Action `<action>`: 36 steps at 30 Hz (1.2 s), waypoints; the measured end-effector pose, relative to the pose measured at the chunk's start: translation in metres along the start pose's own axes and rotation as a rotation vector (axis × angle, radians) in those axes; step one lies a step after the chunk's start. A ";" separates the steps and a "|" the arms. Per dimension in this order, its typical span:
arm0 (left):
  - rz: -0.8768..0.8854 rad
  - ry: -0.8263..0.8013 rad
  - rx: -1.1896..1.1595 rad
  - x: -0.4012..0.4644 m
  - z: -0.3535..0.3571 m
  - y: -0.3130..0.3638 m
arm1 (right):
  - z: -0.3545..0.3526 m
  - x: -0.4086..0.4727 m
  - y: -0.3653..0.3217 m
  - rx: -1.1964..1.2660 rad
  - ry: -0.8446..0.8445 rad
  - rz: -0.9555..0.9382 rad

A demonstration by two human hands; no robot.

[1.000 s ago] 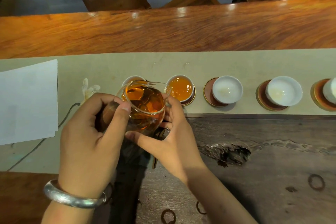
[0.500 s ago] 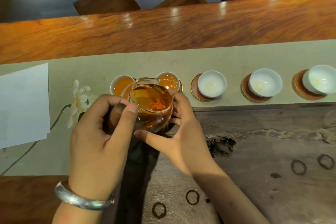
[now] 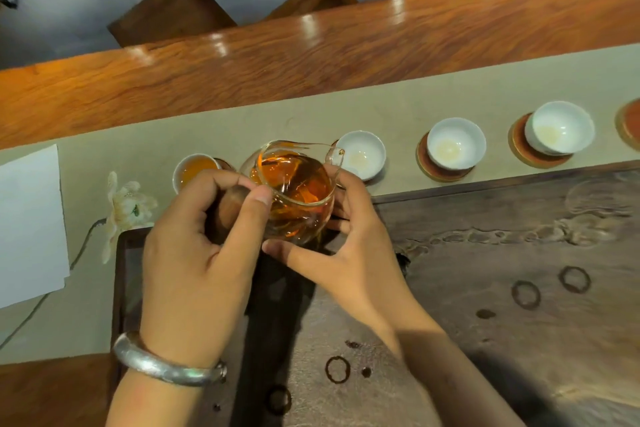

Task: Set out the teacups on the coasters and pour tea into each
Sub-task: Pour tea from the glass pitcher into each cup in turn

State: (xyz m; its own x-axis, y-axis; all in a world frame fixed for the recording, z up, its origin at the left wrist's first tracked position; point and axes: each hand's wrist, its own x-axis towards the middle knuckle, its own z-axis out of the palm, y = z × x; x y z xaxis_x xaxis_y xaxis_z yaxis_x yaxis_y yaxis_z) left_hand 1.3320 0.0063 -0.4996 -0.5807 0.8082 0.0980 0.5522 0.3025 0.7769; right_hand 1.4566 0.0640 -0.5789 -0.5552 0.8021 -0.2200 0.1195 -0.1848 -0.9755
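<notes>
A glass pitcher (image 3: 298, 194) of amber tea is held over the row of cups, its spout at the rim of a white empty teacup (image 3: 362, 154). My left hand (image 3: 204, 246) grips its dark handle. My right hand (image 3: 349, 239) steadies the glass from the right and below. A cup filled with tea (image 3: 194, 168) stands to the left; another filled cup is hidden behind the pitcher. Two more empty white cups (image 3: 455, 144) (image 3: 559, 128) rest on round reddish coasters (image 3: 446, 172) further right.
A beige runner (image 3: 242, 128) carries the cups. A dark wooden tea tray (image 3: 485, 270) with ring stains lies in front. A white paper sheet (image 3: 29, 222) and a pale flower (image 3: 126, 208) lie at the left. An empty coaster (image 3: 628, 123) sits at the right edge.
The pitcher and both hands have shifted right along the row, from over the second filled cup to the first empty cup. The view has swung right too.
</notes>
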 end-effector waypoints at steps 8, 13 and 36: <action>0.018 -0.027 -0.003 0.008 0.010 0.008 | -0.008 0.002 0.004 0.056 0.008 0.051; 0.020 -0.029 0.035 0.013 0.015 0.011 | -0.011 0.005 0.006 0.085 -0.013 0.080; 0.017 -0.056 0.064 0.026 0.023 0.019 | -0.013 0.009 0.008 0.077 0.004 0.105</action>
State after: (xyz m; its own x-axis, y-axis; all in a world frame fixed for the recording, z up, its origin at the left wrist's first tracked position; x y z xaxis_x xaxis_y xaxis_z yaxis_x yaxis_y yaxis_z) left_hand 1.3407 0.0445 -0.4966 -0.5371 0.8402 0.0747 0.6001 0.3184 0.7339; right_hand 1.4632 0.0771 -0.5890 -0.5395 0.7781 -0.3216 0.1138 -0.3110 -0.9436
